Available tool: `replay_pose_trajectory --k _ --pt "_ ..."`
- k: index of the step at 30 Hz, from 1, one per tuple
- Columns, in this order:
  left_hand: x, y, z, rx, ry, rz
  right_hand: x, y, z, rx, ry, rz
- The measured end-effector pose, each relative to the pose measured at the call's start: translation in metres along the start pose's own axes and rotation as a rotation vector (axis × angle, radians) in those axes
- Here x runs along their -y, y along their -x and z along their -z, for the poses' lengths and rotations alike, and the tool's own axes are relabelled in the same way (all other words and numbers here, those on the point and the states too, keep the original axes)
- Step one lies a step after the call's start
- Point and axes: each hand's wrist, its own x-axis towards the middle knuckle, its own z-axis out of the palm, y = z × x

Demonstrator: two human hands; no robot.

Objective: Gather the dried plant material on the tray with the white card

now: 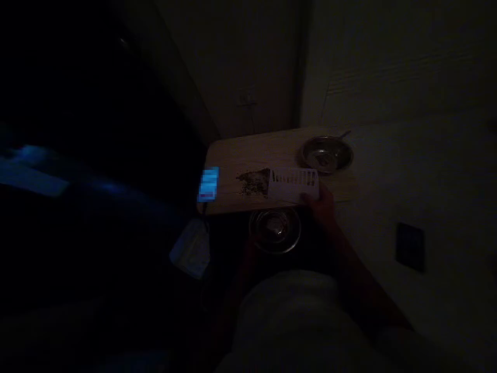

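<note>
The scene is very dark. My right hand grips the right end of a white plastic piece with a row of slots, perhaps a small basket or rack. Its left edge touches a scattered heap of small dark bits on the wooden table. Below the table's near edge, a shiny metal bowl is held at its left rim by my left hand. The fingers of that hand are dim and partly hidden. What lies in the bowl is hard to make out.
Another metal bowl with a utensil handle stands at the table's right end. A lit phone-like screen is at the left end. A pale packet-like object is below it, and a dark flat square lies on the floor.
</note>
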Motion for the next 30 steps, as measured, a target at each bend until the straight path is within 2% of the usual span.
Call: replay_pose_trajectory --k 6,9,12,19,21,25,30 --pt "0.005 0.004 0.013 -0.010 -0.077 -0.172 0.001 0.001 -0.003 0.026 -0.070 -0.019" --pt "0.008 0.000 0.020 -0.009 -0.068 -0.214 0.001 0.001 -0.003 0.041 -0.083 -0.022" --pt "0.012 -0.003 0.022 0.036 0.002 -0.186 0.002 0.002 -0.004 0.054 -0.107 -0.024" --pt "0.011 -0.004 0.018 0.053 0.156 -0.154 0.004 0.003 0.000 0.144 -0.057 -0.056" --pt "0.009 -0.003 0.017 0.072 0.189 -0.129 0.005 0.002 0.001 0.098 -0.077 -0.066" --pt "0.005 0.001 0.017 0.089 0.248 -0.083 0.009 -0.001 0.001 -0.112 -0.125 -0.085" --pt "0.000 0.002 0.011 0.069 0.308 0.003 0.010 0.000 -0.001 -0.112 -0.156 -0.129"
